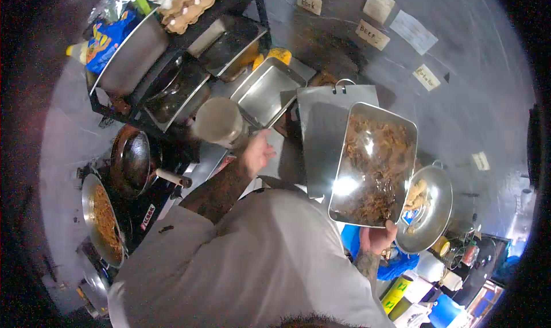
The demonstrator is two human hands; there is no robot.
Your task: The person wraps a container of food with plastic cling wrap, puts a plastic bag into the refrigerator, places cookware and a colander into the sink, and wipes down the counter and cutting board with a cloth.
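My right hand (377, 238) grips the near edge of a rectangular metal tray (350, 173). Brown shredded food, probably meat (381, 156), lies in it under bright glare. The tray is in front of a grey metal panel or lid (317, 138). My left hand (259, 154) is held out with its fingers apart and nothing visible in them. Close beside it stands a round cloudy container (220, 121). Just beyond is another metal tray (267, 92), bare inside.
A black rack (135, 121) at upper left carries metal pans and egg cartons (189, 9). Below it, a wok (135, 161) and a pan of orange-brown food (103, 222) sit at the stove. A steel bowl (439, 213) stands at right. Handwritten labels (373, 35) are on the wall.
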